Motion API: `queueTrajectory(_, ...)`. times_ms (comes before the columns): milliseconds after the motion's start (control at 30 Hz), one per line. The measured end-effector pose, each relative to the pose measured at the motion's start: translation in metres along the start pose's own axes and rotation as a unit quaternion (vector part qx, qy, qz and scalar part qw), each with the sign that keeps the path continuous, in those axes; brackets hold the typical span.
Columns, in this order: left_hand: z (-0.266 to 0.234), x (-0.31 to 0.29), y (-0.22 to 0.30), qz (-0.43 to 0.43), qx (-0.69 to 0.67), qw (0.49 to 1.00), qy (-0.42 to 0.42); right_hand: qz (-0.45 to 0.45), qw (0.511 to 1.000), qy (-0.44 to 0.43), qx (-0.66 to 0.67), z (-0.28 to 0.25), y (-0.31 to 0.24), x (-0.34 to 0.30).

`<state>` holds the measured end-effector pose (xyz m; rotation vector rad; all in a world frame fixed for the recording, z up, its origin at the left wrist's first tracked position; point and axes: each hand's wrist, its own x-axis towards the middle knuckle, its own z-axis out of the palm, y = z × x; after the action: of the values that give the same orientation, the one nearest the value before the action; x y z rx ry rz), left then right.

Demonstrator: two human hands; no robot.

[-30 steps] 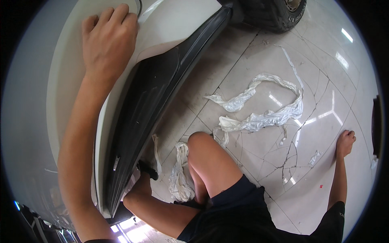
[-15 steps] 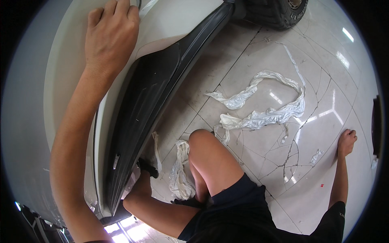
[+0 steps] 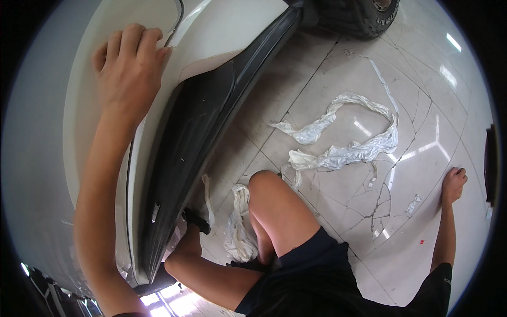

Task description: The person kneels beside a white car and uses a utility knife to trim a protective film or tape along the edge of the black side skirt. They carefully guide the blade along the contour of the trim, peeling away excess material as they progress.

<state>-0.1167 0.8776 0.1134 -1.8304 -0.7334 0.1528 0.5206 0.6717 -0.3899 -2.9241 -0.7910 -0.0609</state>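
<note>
My left hand (image 3: 129,74) is on the pale side of a vehicle (image 3: 87,105), near a curved dark panel gap (image 3: 179,24). Its fingers are bent, with index finger and thumb close together at the edge of the gap. Anything between them is hidden or too small to make out. Far to the right, my right hand (image 3: 454,184) is closed like a fist and rests low against the tiled floor (image 3: 406,211). Its palm side does not show. The piece nearest to it is a small crumpled white scrap (image 3: 413,203).
A black side step (image 3: 185,116) runs along the vehicle, with a tyre (image 3: 364,18) at the top. Long crumpled white strips (image 3: 359,153) curl across the cracked floor. Another white bundle (image 3: 240,232) lies by my bent legs (image 3: 285,211). A tiny red piece (image 3: 422,242) sits at right.
My left hand has moved down and slightly left along the vehicle's side, uncovering the panel gap. My right hand has stayed in place, still closed.
</note>
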Motion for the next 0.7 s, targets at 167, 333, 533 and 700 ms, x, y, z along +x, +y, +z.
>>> queueTrajectory(167, -0.004, 0.013, 0.010, -0.021, 0.020, 1.000, -0.007, 0.014, 1.000, -0.002, -0.006, 0.003, 0.002, 0.003)
queueTrajectory(333, 0.008, 0.017, 0.010, 0.003, 0.027, 1.000, 0.006, 0.007, 1.000, -0.004, -0.004, 0.007, 0.004, 0.004)
queueTrajectory(533, -0.001, 0.028, 0.014, 0.019, -0.021, 0.999, -0.015, 0.016, 1.000, -0.013, -0.001, 0.007, 0.003, 0.006)
queueTrajectory(700, -0.001, 0.032, 0.016, 0.036, 0.030, 0.999, -0.015, 0.009, 1.000, -0.008, -0.001, 0.004, 0.002, 0.003)
